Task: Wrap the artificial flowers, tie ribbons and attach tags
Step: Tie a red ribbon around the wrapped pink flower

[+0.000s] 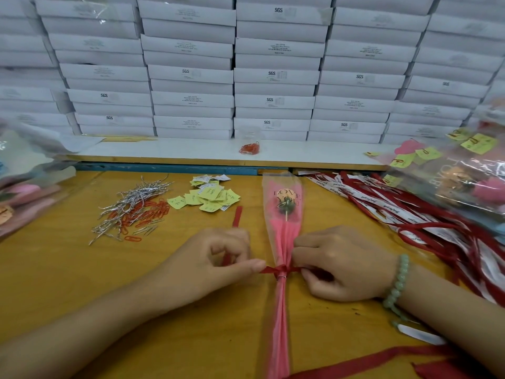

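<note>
A single artificial flower in a pink and clear sleeve [284, 214] lies lengthwise on the wooden table [68, 269], its head pointing away from me. A red ribbon [281, 269] is knotted round the sleeve's narrow neck, over a silver twist tie. My left hand [218, 261] pinches the ribbon's left end, and a loose tail sticks up behind the fingers. My right hand [338, 263], with a green bead bracelet on the wrist, pinches the right end close to the knot.
Silver twist ties [131, 203] and orange paper clips [147, 214] lie at the left, yellow tags [207, 198] in the middle. Red and white ribbons [410, 220] spread at the right under wrapped flowers [470, 181]. More wrapped flowers [24, 192] lie at the far left. White boxes [273, 77] are stacked behind.
</note>
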The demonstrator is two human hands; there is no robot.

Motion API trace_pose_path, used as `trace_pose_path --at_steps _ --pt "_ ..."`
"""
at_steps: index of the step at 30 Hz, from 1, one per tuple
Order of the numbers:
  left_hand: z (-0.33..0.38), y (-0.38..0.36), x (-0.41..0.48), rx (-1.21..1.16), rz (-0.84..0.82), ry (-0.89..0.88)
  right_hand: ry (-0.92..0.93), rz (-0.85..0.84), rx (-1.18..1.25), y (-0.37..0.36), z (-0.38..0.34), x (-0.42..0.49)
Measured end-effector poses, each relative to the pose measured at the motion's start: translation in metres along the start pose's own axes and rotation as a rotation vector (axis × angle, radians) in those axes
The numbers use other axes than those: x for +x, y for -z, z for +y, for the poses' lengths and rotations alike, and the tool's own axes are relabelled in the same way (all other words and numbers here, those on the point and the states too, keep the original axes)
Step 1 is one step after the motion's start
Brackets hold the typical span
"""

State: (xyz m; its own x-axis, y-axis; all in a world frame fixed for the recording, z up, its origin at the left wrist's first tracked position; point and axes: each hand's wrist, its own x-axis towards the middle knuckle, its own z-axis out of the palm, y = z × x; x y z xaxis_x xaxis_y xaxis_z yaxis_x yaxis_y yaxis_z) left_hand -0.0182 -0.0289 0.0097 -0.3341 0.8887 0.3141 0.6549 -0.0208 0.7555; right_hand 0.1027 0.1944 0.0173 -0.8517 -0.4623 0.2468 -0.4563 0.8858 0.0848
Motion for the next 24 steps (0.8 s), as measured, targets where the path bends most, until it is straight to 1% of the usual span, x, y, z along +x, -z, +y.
trace_pose_path --at_steps 2,4,9,13,17,19,21,24 --pt "0.004 -0.001 0.002 -0.219 0.006 0.036 -0.006 -0.002 0.005 0.0 0.0 0.0" --pt "0.008 -0.003 0.005 -0.397 -0.032 0.042 -0.01 -0.012 0.013 -0.001 0.0 0.001" --pt "0.01 -0.012 0.009 -0.664 -0.066 0.057 -0.008 -0.021 0.039 -0.001 -0.002 0.002" --pt "0.017 -0.02 0.015 -0.661 -0.048 0.095 -0.006 -0.011 0.062 -0.002 -0.002 0.001" --pt "0.014 -0.032 0.023 -0.528 0.096 0.207 -0.009 0.002 0.07 -0.003 -0.001 0.002" --pt "0.012 -0.041 0.026 -0.463 0.145 0.234 -0.035 0.02 0.101 -0.003 -0.001 0.002" --pt "0.011 -0.046 0.026 -0.449 0.173 0.232 -0.072 0.048 0.199 -0.004 -0.001 0.002" --pt "0.01 -0.046 0.025 -0.444 0.181 0.24 -0.166 0.148 0.441 -0.006 0.001 0.001"
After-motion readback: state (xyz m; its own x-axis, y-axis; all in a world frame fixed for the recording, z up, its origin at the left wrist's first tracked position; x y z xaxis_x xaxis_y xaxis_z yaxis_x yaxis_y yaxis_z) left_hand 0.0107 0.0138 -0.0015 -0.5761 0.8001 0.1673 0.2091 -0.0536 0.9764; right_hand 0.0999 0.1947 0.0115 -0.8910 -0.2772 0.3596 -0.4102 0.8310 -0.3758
